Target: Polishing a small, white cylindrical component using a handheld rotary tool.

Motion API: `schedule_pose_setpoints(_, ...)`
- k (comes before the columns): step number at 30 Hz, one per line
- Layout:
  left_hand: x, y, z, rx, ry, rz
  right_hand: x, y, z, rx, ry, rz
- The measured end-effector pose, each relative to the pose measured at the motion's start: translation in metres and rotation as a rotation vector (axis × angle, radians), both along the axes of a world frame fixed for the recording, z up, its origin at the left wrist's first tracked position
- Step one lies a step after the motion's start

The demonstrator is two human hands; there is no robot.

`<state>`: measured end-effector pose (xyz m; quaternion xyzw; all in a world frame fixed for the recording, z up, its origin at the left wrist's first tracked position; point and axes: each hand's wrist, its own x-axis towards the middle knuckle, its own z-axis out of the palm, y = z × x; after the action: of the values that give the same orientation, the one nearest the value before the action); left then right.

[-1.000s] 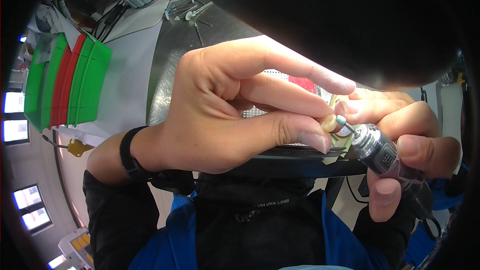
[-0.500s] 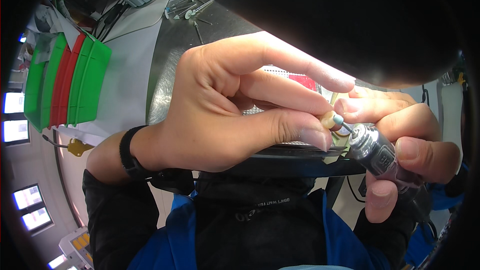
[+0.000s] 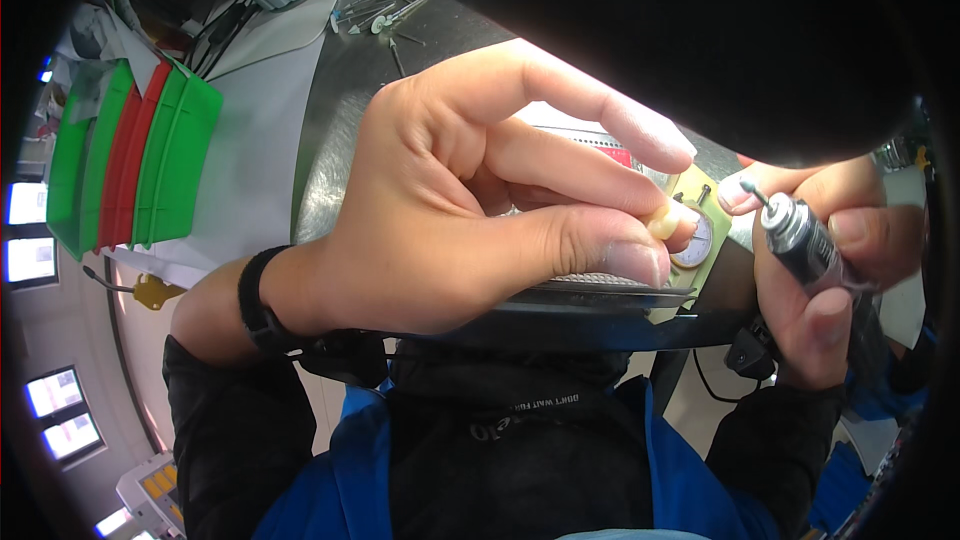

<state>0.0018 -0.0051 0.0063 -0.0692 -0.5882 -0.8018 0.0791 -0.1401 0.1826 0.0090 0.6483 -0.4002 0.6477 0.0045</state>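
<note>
My left hand [image 3: 470, 210] fills the middle of the view, its thumb and fingertips pinched on a small cream-coloured piece [image 3: 668, 222]. My right hand [image 3: 830, 260] is at the right, wrapped around a dark handheld rotary tool [image 3: 800, 240] with a thin metal bit pointing up and left. The bit's tip sits a short gap to the right of the small piece, not touching it. Just below the piece lies a yellow-green gauge with a round dial [image 3: 697, 240].
A stack of green and red trays [image 3: 130, 160] stands at the left on white paper. Several hand tools [image 3: 385, 15] lie on the metal bench top [image 3: 340, 120] at the back. A dark shape covers the upper right of the view.
The rotary tool has drawn back to the right, away from the small piece it was touching. My left hand keeps its pinch.
</note>
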Motion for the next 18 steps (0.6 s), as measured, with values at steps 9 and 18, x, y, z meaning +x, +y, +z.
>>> schedule_pose_setpoints(9, -0.027, -0.029, -0.014, -0.606, 0.147, 0.321, -0.072, -0.014, -0.028, -0.012, -0.876, -0.141)
schedule_pose_setpoints(18, -0.047, -0.020, -0.007, -1.271, 0.282, 0.478, -0.117, -0.043, -0.027, 0.096, -0.624, -0.163)
